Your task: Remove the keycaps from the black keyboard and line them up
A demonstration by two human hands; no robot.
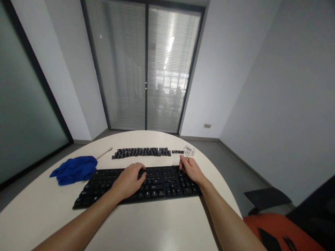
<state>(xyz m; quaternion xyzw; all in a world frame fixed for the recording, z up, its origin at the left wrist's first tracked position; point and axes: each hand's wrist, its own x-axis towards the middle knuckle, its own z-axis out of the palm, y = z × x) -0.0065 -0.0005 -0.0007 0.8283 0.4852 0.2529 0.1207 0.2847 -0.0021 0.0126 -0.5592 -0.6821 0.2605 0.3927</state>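
On a white table [157, 226], a loosely open left hand [130, 178] rests on a black keyboard [157, 187]; the right hand [192, 169] pinches a wire tool [180, 172] at the number pad [187, 190], where a straight lift seems wisest

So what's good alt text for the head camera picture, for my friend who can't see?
A person's left hand rests on a black keyboard while the right hand seems to pinch a thin wire tool over its right end. Beyond it on the pale table lie loose black keycaps; a blue cloth is at left.
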